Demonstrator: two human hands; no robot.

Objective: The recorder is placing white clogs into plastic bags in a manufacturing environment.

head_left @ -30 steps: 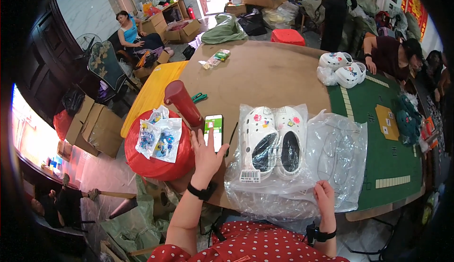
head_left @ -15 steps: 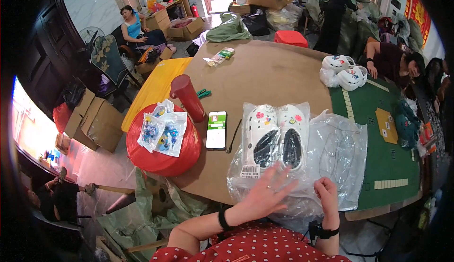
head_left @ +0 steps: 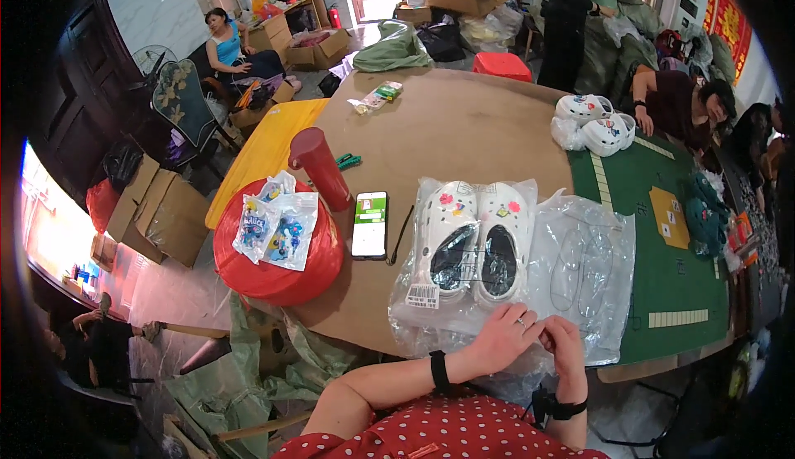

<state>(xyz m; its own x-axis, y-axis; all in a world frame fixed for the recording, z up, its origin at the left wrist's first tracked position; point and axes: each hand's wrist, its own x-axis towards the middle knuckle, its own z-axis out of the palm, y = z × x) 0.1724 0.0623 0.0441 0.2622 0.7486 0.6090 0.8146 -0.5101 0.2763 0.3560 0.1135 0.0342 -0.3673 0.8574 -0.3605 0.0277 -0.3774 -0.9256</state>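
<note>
A clear plastic bag (head_left: pixel 421 295) with a barcode label lies in front of me, holding a pair of white clogs (head_left: pixel 479 227) with black insoles and colourful charms. To its right is another clear plastic bag (head_left: pixel 592 285) that looks flat. My left hand (head_left: pixel 503 339) is closed, fingers bent together, over the near end of the bagged clogs. Against its fingertips, my right hand (head_left: pixel 565 347) makes a pinch. Whatever sits between the fingers is too small or hidden to make out.
A phone (head_left: pixel 369 225) lies left of the bag, near a red roll (head_left: pixel 228 264) bearing small charm packets (head_left: pixel 286 231) and a red cylinder (head_left: pixel 319 169). More white clogs (head_left: pixel 609 132) stand at the far right by a green mat (head_left: pixel 654 293) with tile rows. Other people are around.
My left hand has gone from spread fingers over the bag to closed fingers, moving right to meet my right hand. The whole view has shifted slightly.
</note>
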